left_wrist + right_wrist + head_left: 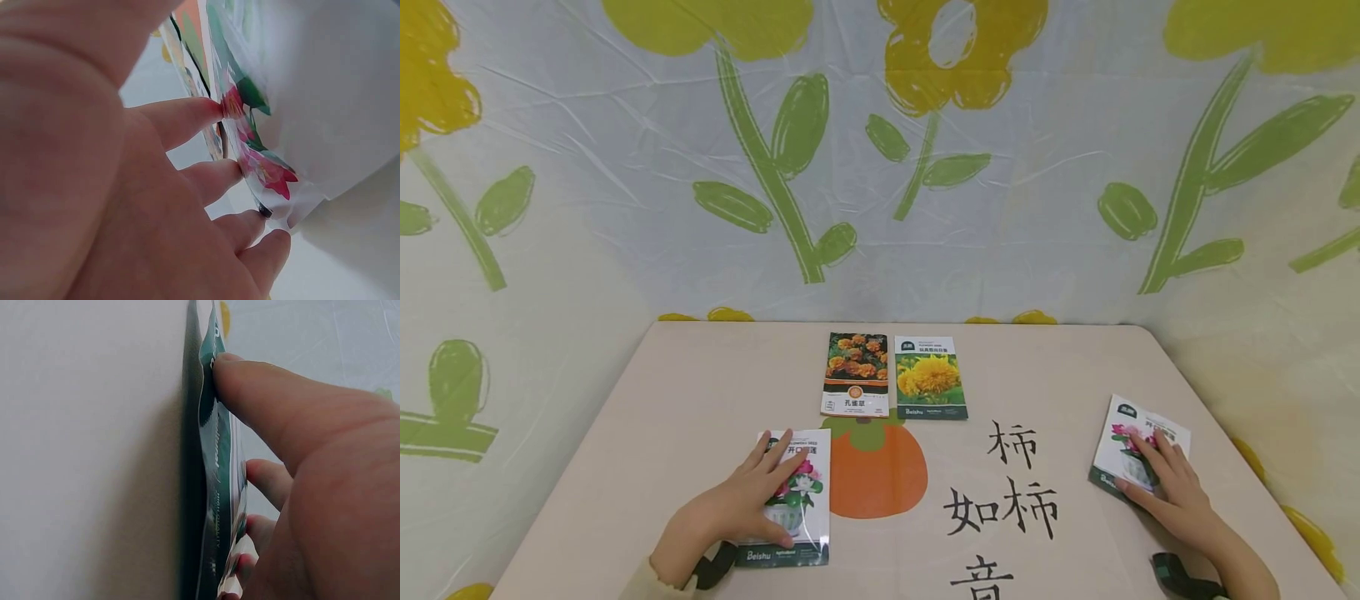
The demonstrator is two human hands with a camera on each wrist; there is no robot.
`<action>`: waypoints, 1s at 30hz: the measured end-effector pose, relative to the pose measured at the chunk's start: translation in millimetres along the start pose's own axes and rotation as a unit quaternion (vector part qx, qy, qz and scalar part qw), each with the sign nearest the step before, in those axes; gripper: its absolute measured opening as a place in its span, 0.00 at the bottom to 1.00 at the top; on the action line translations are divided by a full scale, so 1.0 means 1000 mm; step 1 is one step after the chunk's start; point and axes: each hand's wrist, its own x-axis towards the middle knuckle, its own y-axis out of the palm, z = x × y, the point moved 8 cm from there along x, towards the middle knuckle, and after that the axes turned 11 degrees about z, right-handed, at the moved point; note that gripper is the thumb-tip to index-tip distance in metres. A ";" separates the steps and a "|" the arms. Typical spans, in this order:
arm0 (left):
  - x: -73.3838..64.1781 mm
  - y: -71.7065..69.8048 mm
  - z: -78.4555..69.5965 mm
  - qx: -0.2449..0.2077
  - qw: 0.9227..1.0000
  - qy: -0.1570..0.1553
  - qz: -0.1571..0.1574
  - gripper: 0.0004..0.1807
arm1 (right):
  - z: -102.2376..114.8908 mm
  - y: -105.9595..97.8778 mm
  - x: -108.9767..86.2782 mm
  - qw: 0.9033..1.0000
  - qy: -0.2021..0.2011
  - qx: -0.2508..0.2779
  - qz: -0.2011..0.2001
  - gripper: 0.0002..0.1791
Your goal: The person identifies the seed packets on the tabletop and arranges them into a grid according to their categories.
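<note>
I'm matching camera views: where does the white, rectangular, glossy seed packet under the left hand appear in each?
Head: the packet lies at the bottom, left of centre.
Left wrist: the packet spans centre to upper right.
Right wrist: not in it.
Shared landmark, head and left wrist: the left hand.

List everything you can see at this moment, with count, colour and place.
Flowered backdrop: 1, white, yellow and green, behind and beside the table
Table: 1, pale beige, foreground
Orange-flower packet: 1, black, orange and white, far middle of table
Yellow-flower packet: 1, white, yellow and green, just right of it
Left pink-flower packet: 1, white and dark green, near left
Right pink-flower packet: 1, same colours, right side
Persimmon picture: 1, orange and green, on table, centre
Written characters: 4, black, right of persimmon, lowest cut off
Wrist devices: 2, black, one per wrist
Sleeve: 1, cream, left arm
Left hand: 1, bare, on left pink-flower packet
Right hand: 1, bare, on right pink-flower packet
</note>
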 end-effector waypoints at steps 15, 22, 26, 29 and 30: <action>0.006 0.004 -0.003 0.009 1.000 0.003 0.001 0.61 | 0.000 0.001 0.000 1.000 -0.003 -0.002 -0.003 0.41; 0.008 0.004 -0.004 0.009 1.000 0.007 0.005 0.61 | -0.001 0.001 0.000 1.000 -0.006 -0.001 -0.007 0.41; 0.009 0.003 -0.007 0.008 1.000 0.015 0.008 0.61 | -0.001 0.001 0.000 1.000 -0.006 -0.002 -0.007 0.41; 0.010 0.004 -0.008 0.009 1.000 0.019 0.011 0.61 | -0.001 0.001 0.000 1.000 -0.005 -0.002 -0.007 0.41; 0.010 0.004 -0.009 0.009 1.000 0.021 0.012 0.61 | -0.001 0.001 0.000 1.000 -0.005 -0.002 -0.007 0.41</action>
